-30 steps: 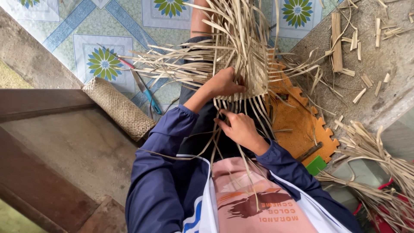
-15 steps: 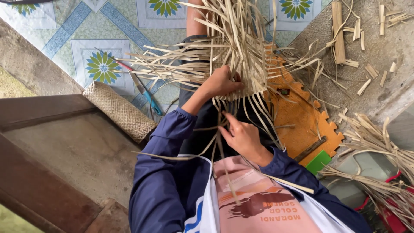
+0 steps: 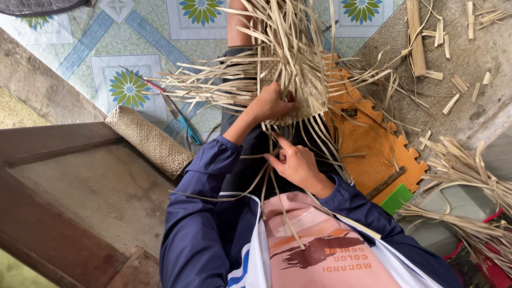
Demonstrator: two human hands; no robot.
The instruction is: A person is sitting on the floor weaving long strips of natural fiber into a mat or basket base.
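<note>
The left hand (image 3: 272, 104) is closed on the edge of the woven mat (image 3: 290, 80) on the lap; the right hand (image 3: 296, 162) pinches a thin strip (image 3: 269, 178) just below it, by the orange foam tile (image 3: 368, 154).

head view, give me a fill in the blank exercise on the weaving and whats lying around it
1. The left hand presses on the woven piece, made of pale ____ strips.
2. The right hand pinches one loose strip that hangs ____ the woven piece.
3. Under the work lies a foam mat coloured ____.
4. The rolled woven mat rests against a ____ step.

Missing words: flat; below; orange; wooden
</note>
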